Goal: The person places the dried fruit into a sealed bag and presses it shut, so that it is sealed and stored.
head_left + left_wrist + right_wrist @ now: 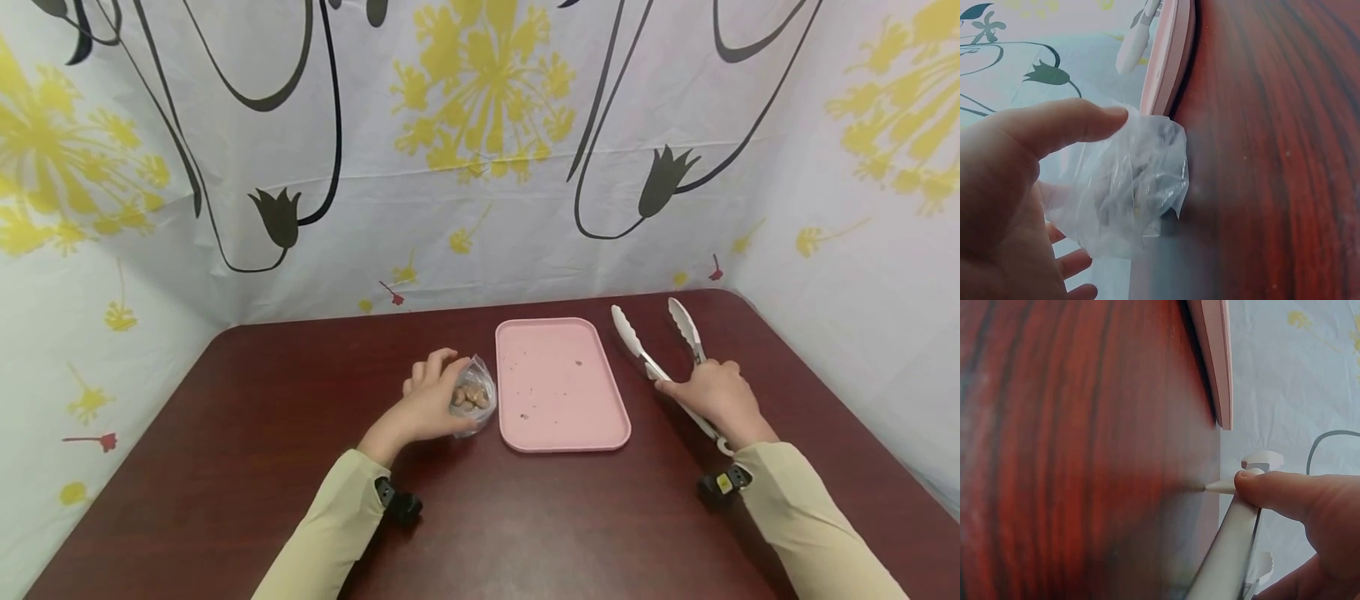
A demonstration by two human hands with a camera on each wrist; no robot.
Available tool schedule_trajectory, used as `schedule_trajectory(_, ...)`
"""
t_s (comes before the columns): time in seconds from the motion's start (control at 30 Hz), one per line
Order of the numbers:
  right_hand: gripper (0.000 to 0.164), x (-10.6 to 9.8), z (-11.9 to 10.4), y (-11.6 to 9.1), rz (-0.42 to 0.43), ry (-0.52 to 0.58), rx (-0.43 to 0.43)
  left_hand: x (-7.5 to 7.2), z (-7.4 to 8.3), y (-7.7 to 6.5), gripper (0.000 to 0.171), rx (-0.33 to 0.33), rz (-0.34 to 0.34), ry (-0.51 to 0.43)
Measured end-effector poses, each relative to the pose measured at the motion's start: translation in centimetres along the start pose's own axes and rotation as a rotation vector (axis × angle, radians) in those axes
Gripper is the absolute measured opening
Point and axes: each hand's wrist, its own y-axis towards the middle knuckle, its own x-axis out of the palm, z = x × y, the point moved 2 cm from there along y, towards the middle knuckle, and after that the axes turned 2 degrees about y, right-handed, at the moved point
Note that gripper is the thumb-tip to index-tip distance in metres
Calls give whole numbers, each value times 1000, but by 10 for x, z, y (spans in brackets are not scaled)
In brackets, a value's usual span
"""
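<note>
My left hand (426, 408) holds a clear plastic bag (487, 400) upright between thumb and fingers, just left of the pink tray. Several brown lumps (471, 395) lie inside; their kind is unclear. In the left wrist view the thumb sits along the near side of the crinkled bag (1138, 181), with the other fingers partly hidden behind it. On the tray's right, my right hand (722, 402) grips white-tipped tongs (634, 343) by their arms, and the tips spread wide apart. The right wrist view has the thumb pressed on one arm of the tongs (1229, 550).
The pink tray (558, 375), with a few dark specks on it, lies on the dark red wooden table (315, 400) between the hands. A flower-patterned cloth (465, 208) hangs behind the table and along both sides.
</note>
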Motion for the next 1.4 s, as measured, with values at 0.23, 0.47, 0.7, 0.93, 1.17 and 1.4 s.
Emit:
schedule_trajectory(0.23,81,0,0,0,-17,-5,11,-4,4,-1,93,-3,-25,32)
schedule_trajectory(0.47,85,-1,2,1,-29,-15,-10,-8,5,0,96,23,-67,66)
schedule_trajectory(0.7,102,-5,1,0,-3,10,25,-10,1,-1,100,41,-64,77)
schedule_trajectory(0.93,102,-8,-10,-2,105,30,-22,-12,-4,-2,97,61,-72,60)
schedule_trajectory(1.17,49,-12,-29,-7,313,44,-200,-15,-5,-6,91,102,-100,17)
schedule_trajectory(1.4,23,-12,-51,-11,354,52,-332,-18,-8,-8,91,87,-99,-36)
